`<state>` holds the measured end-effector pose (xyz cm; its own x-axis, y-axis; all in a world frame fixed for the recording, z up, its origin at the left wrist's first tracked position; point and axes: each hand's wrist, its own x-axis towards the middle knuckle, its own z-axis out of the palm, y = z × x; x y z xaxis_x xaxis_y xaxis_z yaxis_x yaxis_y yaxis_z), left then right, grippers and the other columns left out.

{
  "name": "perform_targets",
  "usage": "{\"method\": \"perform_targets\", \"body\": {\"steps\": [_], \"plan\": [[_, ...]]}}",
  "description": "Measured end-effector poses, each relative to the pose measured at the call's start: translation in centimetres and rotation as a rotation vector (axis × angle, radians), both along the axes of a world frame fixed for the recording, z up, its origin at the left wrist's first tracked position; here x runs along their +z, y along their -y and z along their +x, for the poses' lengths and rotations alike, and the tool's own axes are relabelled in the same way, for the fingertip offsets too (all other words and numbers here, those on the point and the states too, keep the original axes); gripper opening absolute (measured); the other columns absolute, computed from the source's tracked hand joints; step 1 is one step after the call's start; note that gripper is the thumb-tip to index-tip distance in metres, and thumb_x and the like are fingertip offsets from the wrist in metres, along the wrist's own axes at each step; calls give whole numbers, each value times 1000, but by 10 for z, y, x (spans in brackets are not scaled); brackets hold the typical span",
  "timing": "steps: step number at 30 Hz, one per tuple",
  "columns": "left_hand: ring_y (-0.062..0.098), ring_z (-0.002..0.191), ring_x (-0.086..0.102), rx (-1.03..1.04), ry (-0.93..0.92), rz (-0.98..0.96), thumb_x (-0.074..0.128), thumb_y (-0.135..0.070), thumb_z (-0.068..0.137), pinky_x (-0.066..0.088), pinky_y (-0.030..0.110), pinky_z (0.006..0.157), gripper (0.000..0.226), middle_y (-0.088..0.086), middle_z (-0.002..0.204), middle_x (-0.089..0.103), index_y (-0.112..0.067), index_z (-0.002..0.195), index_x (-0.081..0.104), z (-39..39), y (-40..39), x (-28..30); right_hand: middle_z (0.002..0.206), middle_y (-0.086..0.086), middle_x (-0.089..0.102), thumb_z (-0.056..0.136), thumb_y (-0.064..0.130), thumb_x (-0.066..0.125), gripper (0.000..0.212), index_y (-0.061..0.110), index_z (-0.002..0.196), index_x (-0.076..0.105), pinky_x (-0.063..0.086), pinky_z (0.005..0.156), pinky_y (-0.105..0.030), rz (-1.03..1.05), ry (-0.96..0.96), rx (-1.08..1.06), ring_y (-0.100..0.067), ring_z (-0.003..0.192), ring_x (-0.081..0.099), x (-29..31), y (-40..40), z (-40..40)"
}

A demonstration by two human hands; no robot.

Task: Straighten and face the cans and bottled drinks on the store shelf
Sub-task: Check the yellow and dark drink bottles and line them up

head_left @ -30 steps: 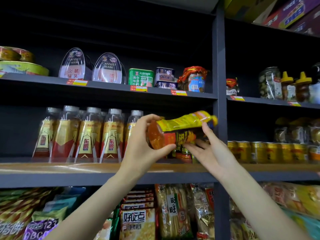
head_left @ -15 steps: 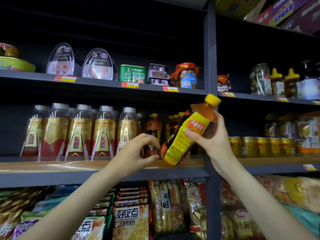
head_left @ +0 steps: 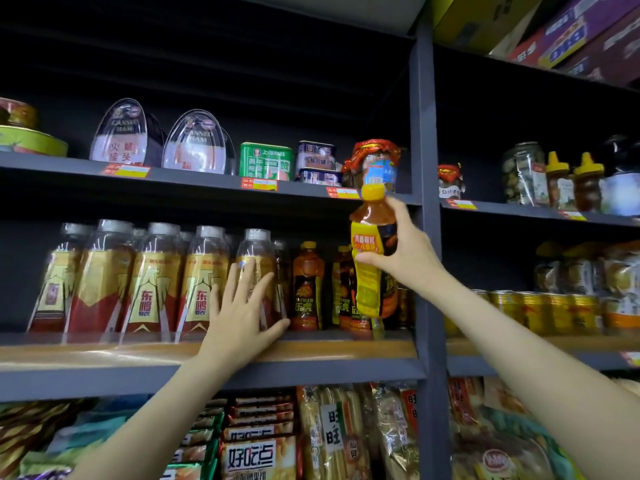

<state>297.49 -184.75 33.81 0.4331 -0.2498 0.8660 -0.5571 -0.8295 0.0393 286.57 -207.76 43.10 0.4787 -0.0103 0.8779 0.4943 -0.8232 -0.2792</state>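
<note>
Right hand [head_left: 407, 261] has its fingers and thumb wrapped around the upper half of the yellow-capped bottle [head_left: 372, 268], held upright above the shelf's [head_left: 311, 351] right end, just in front of matching bottles [head_left: 308, 289]. Left hand [head_left: 242, 306] is spread flat against a clear bottle [head_left: 258, 271] nearby.

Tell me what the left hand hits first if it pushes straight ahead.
Probably the rightmost clear red-and-gold bottle: the left hand reaches toward it with fingers spread; whether they already touch is unclear.
</note>
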Motion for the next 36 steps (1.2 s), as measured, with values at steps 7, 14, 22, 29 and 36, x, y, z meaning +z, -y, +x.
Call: {"method": "perform_targets", "body": {"steps": [7, 14, 22, 29, 36], "plan": [[26, 141, 14, 126, 144, 80, 28, -61, 87, 5, 44, 111, 68, 15, 152, 25, -18, 139, 41, 8, 3, -12, 133, -13, 45, 77, 29, 77, 90, 30, 146, 19, 40, 97, -43, 107, -176, -238, -31, 120, 49, -29, 8, 49], [28, 140, 21, 148, 209, 75, 31, -55, 87, 8, 46, 110, 64, 16, 151, 27, -15, 137, 44, 6, 5, -14, 150, -21, 11, 86, 18, 69, 87, 9, 149, 9, 35, 105, -43, 88, -243, -420, -39, 134, 32, -25, 5, 57], [28, 142, 12, 188, 329, 164, 32, -45, 89, 10, 51, 110, 50, 7, 153, 25, -27, 129, 54, 18, -13, -1, 154, -18, 7, 91, 6, 57, 69, 8, 149, 19, 20, 116, -39, -284, 103, -473, -33, 145, 7, -48, -11, 64], [26, 142, 18, 182, 305, 107, 34, -41, 87, 13, 50, 108, 47, 5, 152, 27, -33, 130, 51, 21, -14, -2, 154, -19, 10, 80, 26, 74, 100, 25, 151, 3, 29, 111, -45, 41, -397, -128, -36, 140, 24, -16, -57, 150], [23, 141, 20, 142, 297, 81, 36, -40, 85, 9, 46, 111, 48, 5, 152, 28, -34, 130, 50, 22, -15, -1, 153, -19, 19, 75, 20, 79, 107, 25, 151, 3, 34, 109, -48, 302, -425, -113, -38, 137, 30, -6, -59, 215]]}}
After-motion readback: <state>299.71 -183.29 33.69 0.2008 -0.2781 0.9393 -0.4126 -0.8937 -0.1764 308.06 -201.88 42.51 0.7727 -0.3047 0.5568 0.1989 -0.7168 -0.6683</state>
